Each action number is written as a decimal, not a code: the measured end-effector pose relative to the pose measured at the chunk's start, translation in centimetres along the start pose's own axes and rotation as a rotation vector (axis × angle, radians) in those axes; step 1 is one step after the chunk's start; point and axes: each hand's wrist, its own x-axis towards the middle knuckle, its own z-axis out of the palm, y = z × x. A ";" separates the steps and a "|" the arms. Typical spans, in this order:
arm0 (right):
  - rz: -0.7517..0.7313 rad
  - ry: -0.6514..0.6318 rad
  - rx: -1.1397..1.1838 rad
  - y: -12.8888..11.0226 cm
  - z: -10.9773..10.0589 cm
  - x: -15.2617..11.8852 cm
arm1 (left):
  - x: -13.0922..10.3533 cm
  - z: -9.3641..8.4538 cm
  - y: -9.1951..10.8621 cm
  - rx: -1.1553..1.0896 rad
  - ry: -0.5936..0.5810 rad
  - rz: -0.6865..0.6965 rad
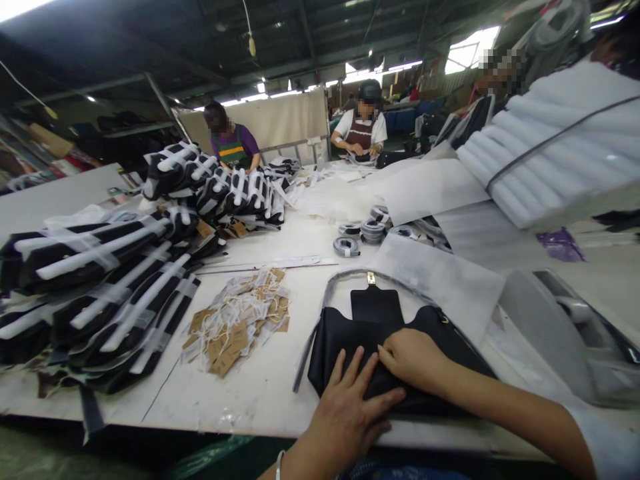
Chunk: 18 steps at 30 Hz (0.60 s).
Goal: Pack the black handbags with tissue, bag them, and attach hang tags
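A black handbag (335,340) lies on the worktable in front of me, its flap folded back and its wrapped strap looped behind it. The strap crosses behind a gold clasp (371,279) by the flap. My left hand (350,400) rests on the bag's front with fingers spread, holding nothing. Just beside it, my right hand (415,360) is closed, its curled fingers and thumb gripping the bag near its upper middle. What lies under those fingers is hidden. Left of the bag sits a heap of brown tags (233,347) with white strings and clear wrappers.
Stacks of black bags with white-wrapped handles (115,287) fill the left side. Rolled straps (347,247) lie beyond the handbag, near sheets of white paper (440,273). A tied bundle of white foam (550,147) stands at right, above a grey tape dispenser (575,333). Two people work across the table.
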 end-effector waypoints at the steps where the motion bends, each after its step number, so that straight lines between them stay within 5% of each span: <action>1: 0.005 -0.047 0.057 0.3 -0.5 -0.1 | 0.0 0.0 0.0 -0.004 -0.002 -0.002; 3: -0.007 -0.083 0.183 1.2 -1.3 -0.7 | 0.0 0.0 0.0 -0.009 -0.006 -0.008; 5: -0.062 0.022 0.236 2.5 -1.3 -1.9 | -0.1 -0.1 0.0 -0.011 -0.011 -0.013; 8: -0.265 0.240 0.086 4.5 0.7 -4.0 | 0.0 -0.4 0.2 -0.004 -0.019 -0.009; 12: -0.394 0.326 -0.072 5.8 4.0 -5.3 | 0.3 -0.2 0.0 0.062 -0.011 0.060; 15: -0.397 0.348 -0.056 5.7 4.7 -5.4 | 0.8 1.6 -0.7 0.220 0.079 0.180; 18: -0.387 0.312 0.015 5.5 3.6 -5.3 | 1.4 4.4 -1.2 0.419 0.289 0.189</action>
